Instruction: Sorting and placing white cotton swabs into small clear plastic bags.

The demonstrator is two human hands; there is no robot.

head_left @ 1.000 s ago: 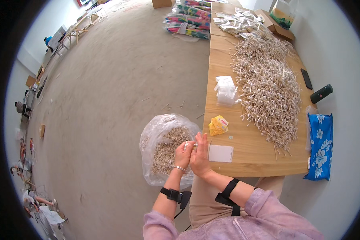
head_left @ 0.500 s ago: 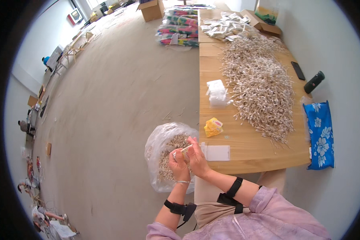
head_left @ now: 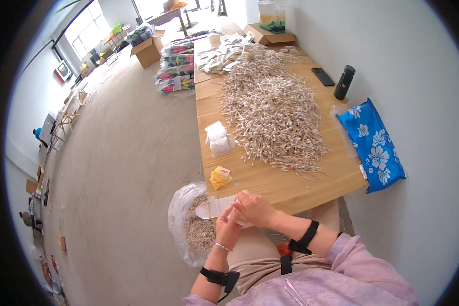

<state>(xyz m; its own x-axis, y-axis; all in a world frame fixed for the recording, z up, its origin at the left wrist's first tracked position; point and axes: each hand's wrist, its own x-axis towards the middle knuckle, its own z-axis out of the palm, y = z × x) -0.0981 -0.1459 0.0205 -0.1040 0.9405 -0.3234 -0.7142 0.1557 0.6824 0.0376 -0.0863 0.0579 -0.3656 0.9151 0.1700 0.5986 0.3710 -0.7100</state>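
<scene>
My left hand (head_left: pixel 228 228) and my right hand (head_left: pixel 256 208) meet just off the near edge of the wooden table (head_left: pixel 270 196). The fingers of both are closed around a small pale bundle that looks like cotton swabs, mostly hidden by them. Beside my fingers, a flat clear-and-white plastic pouch (head_left: pixel 209 209) lies at the table's corner, sticking out past the edge. Below and to the left is a clear plastic bag (head_left: pixel 177 219) full of loose swabs. A large heap of cotton swabs (head_left: pixel 275 112) covers the middle of the table.
Small yellow cards (head_left: pixel 220 177) and a stack of white pouches (head_left: pixel 217 137) lie along the left edge. On the right are a blue flowered package (head_left: pixel 377 148), a dark bottle (head_left: pixel 345 82) and a black phone (head_left: pixel 323 77). Filled packets (head_left: pixel 229 56) are piled at the far end.
Both hands have moved from above the swab bag to the table's near edge, beside the flat pouch, still closed together. The whole view has swung to the right.
</scene>
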